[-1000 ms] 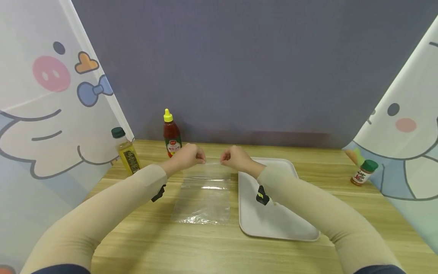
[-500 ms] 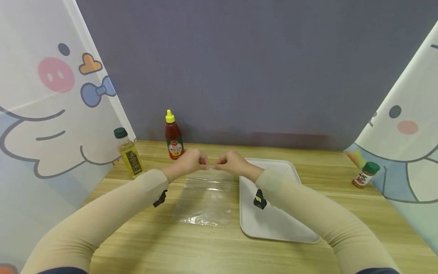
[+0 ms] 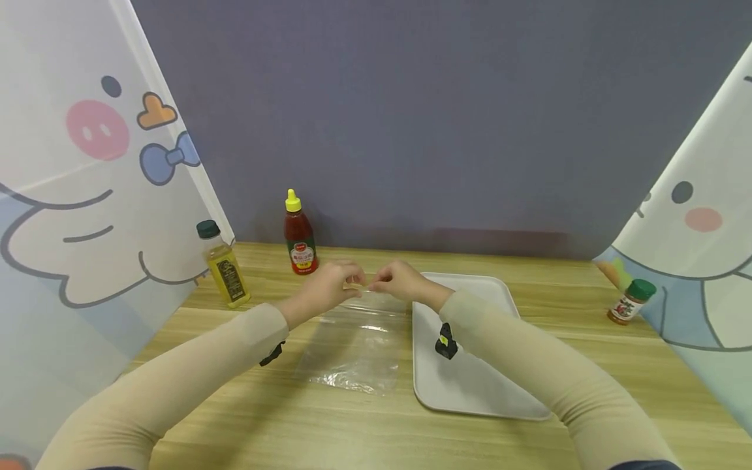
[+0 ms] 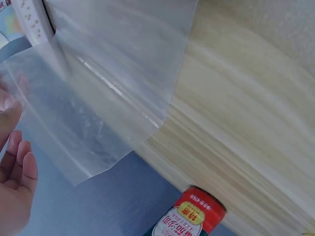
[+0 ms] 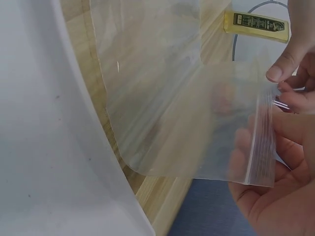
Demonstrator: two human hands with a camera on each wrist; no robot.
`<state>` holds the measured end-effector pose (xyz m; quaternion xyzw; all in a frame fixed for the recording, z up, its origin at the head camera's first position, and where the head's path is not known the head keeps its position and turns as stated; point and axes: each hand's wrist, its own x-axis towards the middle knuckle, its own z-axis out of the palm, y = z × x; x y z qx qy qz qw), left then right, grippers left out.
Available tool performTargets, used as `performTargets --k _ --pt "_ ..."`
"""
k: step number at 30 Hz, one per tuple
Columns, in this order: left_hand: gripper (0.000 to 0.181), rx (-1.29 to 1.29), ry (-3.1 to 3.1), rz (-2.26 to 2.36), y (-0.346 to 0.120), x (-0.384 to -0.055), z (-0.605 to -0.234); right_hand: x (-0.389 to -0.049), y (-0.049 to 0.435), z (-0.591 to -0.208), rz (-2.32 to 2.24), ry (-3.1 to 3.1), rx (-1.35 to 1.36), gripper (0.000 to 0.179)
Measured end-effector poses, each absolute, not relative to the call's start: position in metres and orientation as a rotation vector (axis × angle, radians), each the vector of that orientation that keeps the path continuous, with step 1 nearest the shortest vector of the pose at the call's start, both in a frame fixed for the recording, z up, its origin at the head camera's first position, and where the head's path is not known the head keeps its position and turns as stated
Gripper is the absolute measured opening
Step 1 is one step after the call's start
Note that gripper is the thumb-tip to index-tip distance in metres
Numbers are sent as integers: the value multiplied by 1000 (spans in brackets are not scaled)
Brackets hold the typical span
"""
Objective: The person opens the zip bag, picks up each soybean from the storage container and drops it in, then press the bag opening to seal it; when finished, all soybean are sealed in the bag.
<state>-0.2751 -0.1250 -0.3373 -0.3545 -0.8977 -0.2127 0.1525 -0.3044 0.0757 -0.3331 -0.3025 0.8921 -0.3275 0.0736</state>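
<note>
Your left hand has its thumb and fingers parted at the far edge of the clear plastic bag, with no grip I can see, while your right hand pinches that edge by the zip strip. From the left, the oil bottle stands beyond your left sleeve; a wide swing of that arm could tip it. The sauce bottle is near your left hand, so reaching forward could knock it. The bag lies on the table between your sleeves, its far end lifted. Since only your right hand seems to hold it, the mouth could twist or slip free; the film looks thin, so its layers might cling. To the right, the tray sits just beside the bag, under your right sleeve; lowering that arm could shove it. The green-capped jar, well apart, seems safe.
</note>
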Motion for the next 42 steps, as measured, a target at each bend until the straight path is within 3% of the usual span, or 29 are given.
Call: performTargets --k 16,42 --pt "13 -837 -2667 -518 -119 -273 -353 -311 76 -344 -1083 2542 -882 17" --pt "13 -869 -2425 -467 -118 -271 -368 -319 74 -355 -1280 2422 -826 9"
